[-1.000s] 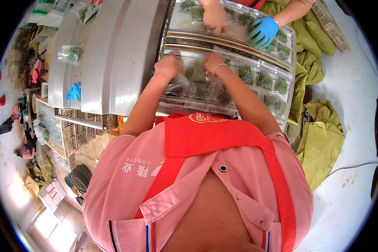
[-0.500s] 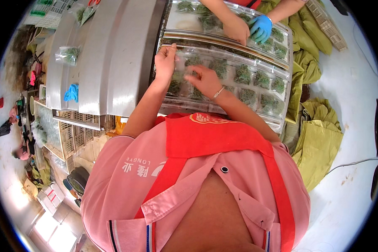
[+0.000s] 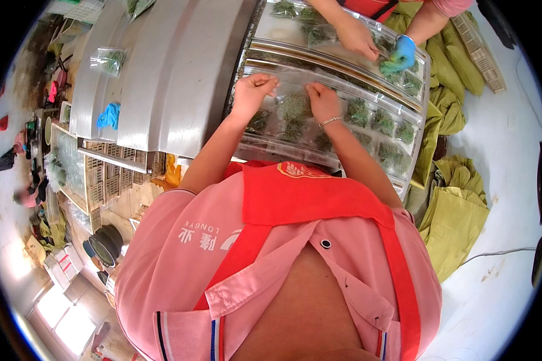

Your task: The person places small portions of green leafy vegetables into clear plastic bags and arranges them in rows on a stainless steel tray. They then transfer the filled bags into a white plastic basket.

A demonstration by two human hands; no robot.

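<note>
Head view: both hands work a clear bag point(image 3: 295, 108) of green herb lying flat on the tray point(image 3: 337, 159) in front of the person. Left hand point(image 3: 251, 90) pinches the bag's top-left edge w/ fingertips clenched on the film; right hand point(image 3: 323, 99) pinches the top-right edge likewise, wrist w/ a bracelet. Bag sits at the tray's left end, between the two hands, touching neighbour bags.

Progress, as I read it: tray looks mostly filled. Bags to the right point(image 3: 379, 120) lie in rows, flat, contents settled; the one in hand seems to be among the last to be straightened or closed. Can't tell if its seal is shut.

Across the tray, a co-worker's bare hand point(image 3: 356, 37) and blue-gloved hand point(image 3: 400, 54) handle bags on the far tray point(image 3: 283, 33). Grey machine cover point(image 3: 174, 66) sits left, w/ a loose bag point(image 3: 108, 59) on it.
</note>
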